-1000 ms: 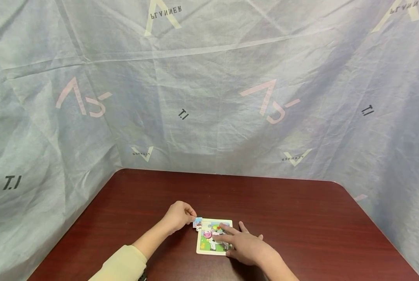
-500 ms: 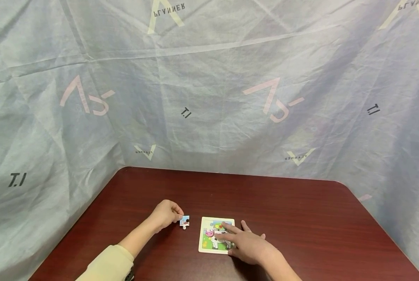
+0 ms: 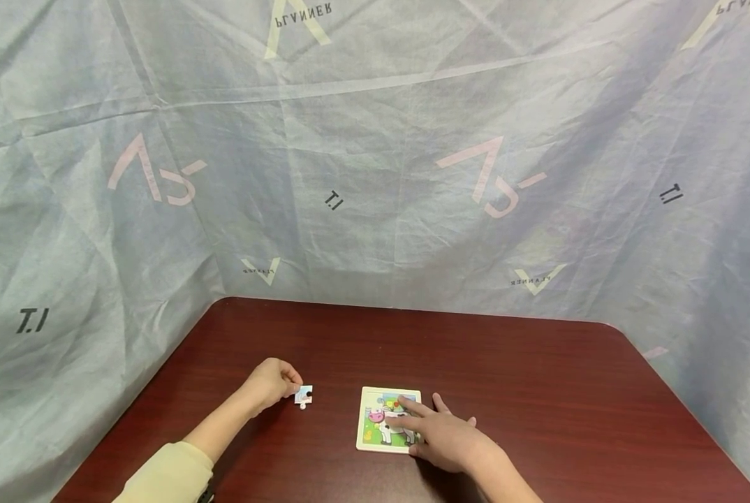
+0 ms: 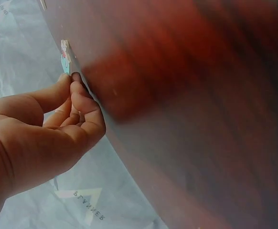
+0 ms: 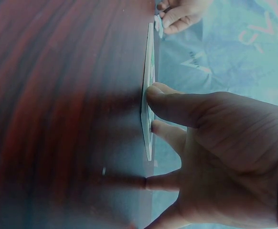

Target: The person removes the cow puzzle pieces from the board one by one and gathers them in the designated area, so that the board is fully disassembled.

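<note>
In the head view my left hand (image 3: pixel 271 386) pinches a jigsaw piece (image 3: pixel 303 397) by its left edge, between thumb and fingertips. The piece is pale blue and white with a knob at its lower side. The left wrist view shows the same piece (image 4: pixel 65 57) edge-on beyond the thumb. To the right lies a square cow puzzle (image 3: pixel 387 420) in a cream frame, flat on the table. My right hand (image 3: pixel 444 436) rests on the puzzle's right side with fingers spread, thumb at the near edge, hiding part of the picture. In the right wrist view the thumb (image 5: pixel 165 101) touches the frame's edge.
A dark red wood table (image 3: pixel 526 377) with rounded far corners carries everything. Grey printed cloth (image 3: pixel 375 154) hangs behind it and along both sides. A bare stretch of tabletop separates the left hand from the puzzle.
My left hand has carried the jigsaw piece leftward, from the puzzle's upper left corner to well apart from it. The right hand has stayed on the puzzle.
</note>
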`<state>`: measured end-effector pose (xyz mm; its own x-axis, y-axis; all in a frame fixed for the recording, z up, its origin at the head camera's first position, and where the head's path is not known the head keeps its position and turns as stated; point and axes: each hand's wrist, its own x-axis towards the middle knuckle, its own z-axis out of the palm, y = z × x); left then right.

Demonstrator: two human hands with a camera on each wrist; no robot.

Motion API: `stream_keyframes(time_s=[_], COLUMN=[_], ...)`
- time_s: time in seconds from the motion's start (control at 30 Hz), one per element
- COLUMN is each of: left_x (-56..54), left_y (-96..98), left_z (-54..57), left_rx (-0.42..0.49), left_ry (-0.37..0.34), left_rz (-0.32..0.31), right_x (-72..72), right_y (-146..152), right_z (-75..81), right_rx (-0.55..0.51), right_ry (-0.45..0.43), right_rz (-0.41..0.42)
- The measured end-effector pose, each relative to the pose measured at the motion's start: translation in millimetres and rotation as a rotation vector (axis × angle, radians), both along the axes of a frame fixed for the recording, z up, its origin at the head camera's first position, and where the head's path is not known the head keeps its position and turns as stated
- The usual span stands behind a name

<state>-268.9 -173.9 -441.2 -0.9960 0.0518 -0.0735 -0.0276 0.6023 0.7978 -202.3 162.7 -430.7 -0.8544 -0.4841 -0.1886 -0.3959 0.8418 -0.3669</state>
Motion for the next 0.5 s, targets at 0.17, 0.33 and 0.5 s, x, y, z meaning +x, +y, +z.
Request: stream_keyframes(time_s=[0.17,0.33,0.5], left_x=[0.0,-0.6,-3.1], left_y=[-8.7,-14.9,-17.5], left_z=[-2.1,-2.6,-2.7], left_rx=[0.018,0.006,0.005], left_ry=[-0.012,-0.014,-0.030], left_rz=[0.015,0.009,0.007], right_x=[-0.4,-1.1,-1.5], right_y=[0.0,0.3,0.5], right_z=[0.2,0.5,1.1], right_rx=[0.002,0.011,0.017], right_ry=[-0.010,-0.014,-0.015], right_rz=[-0.001,0.001,0.006])
